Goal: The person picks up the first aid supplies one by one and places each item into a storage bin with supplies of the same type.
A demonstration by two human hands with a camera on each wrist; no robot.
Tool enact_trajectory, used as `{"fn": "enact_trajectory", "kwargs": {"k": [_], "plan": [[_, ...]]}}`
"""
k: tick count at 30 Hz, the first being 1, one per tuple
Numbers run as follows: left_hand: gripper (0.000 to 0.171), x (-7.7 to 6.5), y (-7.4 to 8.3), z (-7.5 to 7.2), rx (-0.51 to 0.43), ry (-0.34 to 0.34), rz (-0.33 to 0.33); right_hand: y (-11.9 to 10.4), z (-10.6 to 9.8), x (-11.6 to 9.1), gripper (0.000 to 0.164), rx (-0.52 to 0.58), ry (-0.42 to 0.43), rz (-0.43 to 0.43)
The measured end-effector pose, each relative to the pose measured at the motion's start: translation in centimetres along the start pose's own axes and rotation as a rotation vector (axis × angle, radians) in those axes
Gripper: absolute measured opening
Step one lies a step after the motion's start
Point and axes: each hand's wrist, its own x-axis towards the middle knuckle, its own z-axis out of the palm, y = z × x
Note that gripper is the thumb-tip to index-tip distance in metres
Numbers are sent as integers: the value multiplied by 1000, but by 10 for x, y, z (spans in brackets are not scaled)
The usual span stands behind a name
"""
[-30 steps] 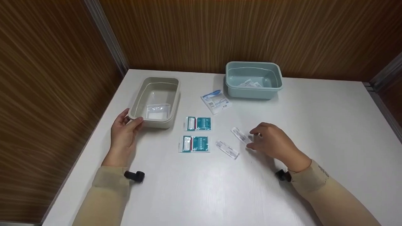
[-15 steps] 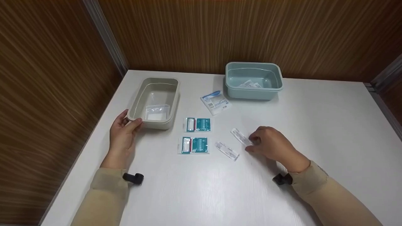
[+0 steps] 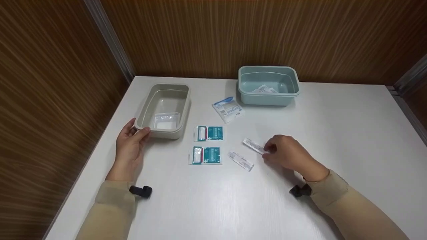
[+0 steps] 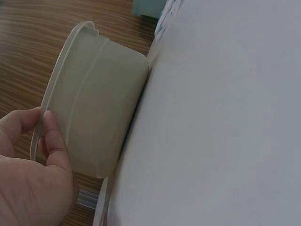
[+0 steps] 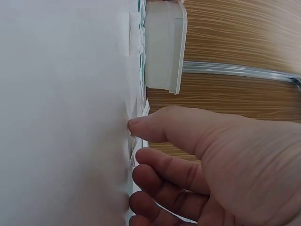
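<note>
At the near left corner of a beige plastic bin point(image 3: 166, 133), my left hand point(image 3: 130, 146) pinches the rim between thumb and fingers; the left wrist view shows the bin's outer wall point(image 4: 99, 103). Inside it lies a clear packet point(image 3: 166, 120) with something white. My right hand point(image 3: 287, 151) has thumb and fingertips around the right end of a narrow white printed sachet point(image 3: 253, 145) on the table, hiding that end. In the right wrist view the thumb point(image 5: 150, 125) touches the tabletop. A second similar sachet point(image 3: 241, 160) lies just nearer and to the left.
Two teal-and-white flat packs, one farther point(image 3: 215, 133) and one nearer point(image 3: 212, 155), lie mid-table. A blue-and-white packet marked "Surgical" point(image 3: 228, 109) lies beyond them. The pale blue bin point(image 3: 268, 99) at the back holds several white sachets. Wood-grain panels point(image 3: 213, 33) wall the table's back and sides.
My right hand's thumb and fingers have closed in on the farther sachet, which has turned slightly. My left hand stays on the beige bin's rim.
</note>
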Motion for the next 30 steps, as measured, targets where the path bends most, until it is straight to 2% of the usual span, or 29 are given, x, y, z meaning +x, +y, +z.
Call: {"fn": "enact_trajectory", "kwargs": {"k": [7,12,23,30], "plan": [[80,0,0,2,-28,4,14,-1,0,1,19,1,2,24],[81,1,-1,2,-7,4,26,-1,0,2,24,-4,5,32],[81,0,-1,0,-7,-9,12,2,-1,0,31,10,-22,-5],[82,0,0,-1,0,-12,3,3,-2,1,27,11,-29,-29]]}}
